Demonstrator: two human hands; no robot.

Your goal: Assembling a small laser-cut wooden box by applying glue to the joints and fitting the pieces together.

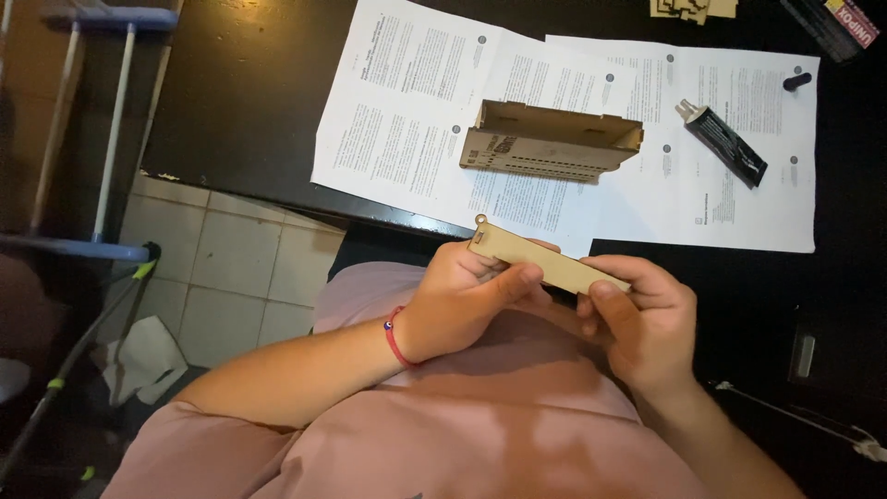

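Head camera: both hands, left hand (462, 294) and right hand (647, 319), pinch a flat wooden strip (545, 263) by its ends above the lap, near the bench (249, 92), where a wooden box (550, 140) and glue tube (725, 143) lie on printed sheets (407, 111).

- The wooden strip (545, 261) lies between the left hand (462, 300) and the right hand (642, 319), held at the table's (240, 92) near edge.
- Beyond it, printed sheets (407, 111) lie spread on the table.
- An open wooden box (550, 140) rests on the sheets, in the middle.
- A glue tube (725, 143) lies on the sheets right of the box; its cap (797, 81) sits just beyond, further right.
- Left of the table, a crutch (88, 157) stands over the tiled floor (231, 268).
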